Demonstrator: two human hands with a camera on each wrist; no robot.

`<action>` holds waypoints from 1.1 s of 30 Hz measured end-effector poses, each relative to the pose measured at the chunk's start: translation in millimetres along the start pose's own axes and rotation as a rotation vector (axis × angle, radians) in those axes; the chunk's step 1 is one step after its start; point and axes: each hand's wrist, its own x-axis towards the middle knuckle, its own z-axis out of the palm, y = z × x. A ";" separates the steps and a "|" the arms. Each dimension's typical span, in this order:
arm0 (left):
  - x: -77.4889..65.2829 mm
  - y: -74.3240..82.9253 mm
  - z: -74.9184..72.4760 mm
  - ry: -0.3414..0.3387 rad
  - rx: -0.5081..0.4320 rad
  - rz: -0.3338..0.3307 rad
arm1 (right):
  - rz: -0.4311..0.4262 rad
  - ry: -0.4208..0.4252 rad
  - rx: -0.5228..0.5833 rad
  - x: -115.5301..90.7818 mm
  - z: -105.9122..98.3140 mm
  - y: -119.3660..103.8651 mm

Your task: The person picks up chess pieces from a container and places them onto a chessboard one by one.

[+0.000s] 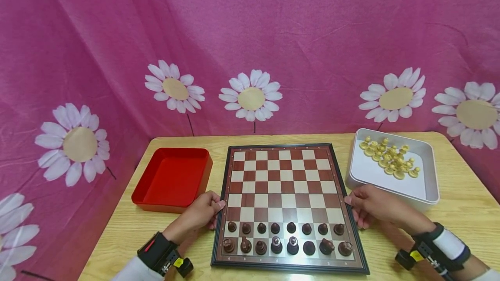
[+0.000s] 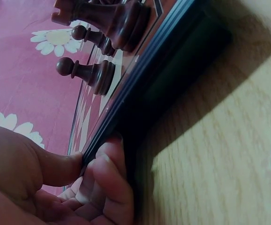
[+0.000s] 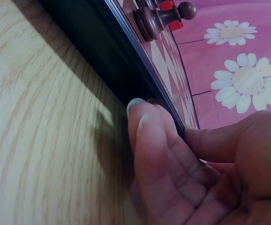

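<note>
A chessboard with a black rim lies between my two hands. Along its near side stand two rows of dark brown chess pieces, pawns in front of the larger ones. My left hand grips the board's left edge, thumb on top of the black rim and fingers curled against its side. On the opposite edge, my right hand pinches the rim in the same way. A dark pawn stands near the left rim. Whether the board touches the table all along its underside, I cannot tell.
An open red tray sits on the wooden table to the left. At the back right, a white tray holds several cream chess pieces. Behind the table hangs a pink cloth with daisies.
</note>
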 end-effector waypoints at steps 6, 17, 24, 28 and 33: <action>-1.4 0.0 1.3 0.005 -0.008 0.008 | 0.029 -0.010 0.018 -1.1 -1.5 0.4; 0.7 -1.7 3.8 0.040 0.015 0.051 | 0.067 -0.013 0.006 -2.1 -3.1 -1.5; -0.2 -2.2 3.6 0.037 0.028 0.058 | 0.066 -0.022 0.014 -3.0 -1.9 -1.9; -1.3 -1.8 3.3 0.041 0.039 0.066 | 0.055 -0.023 0.020 -3.0 -1.3 -0.8; -1.5 -0.7 4.0 0.052 0.059 0.087 | 0.033 -0.023 0.022 -0.9 -2.0 2.5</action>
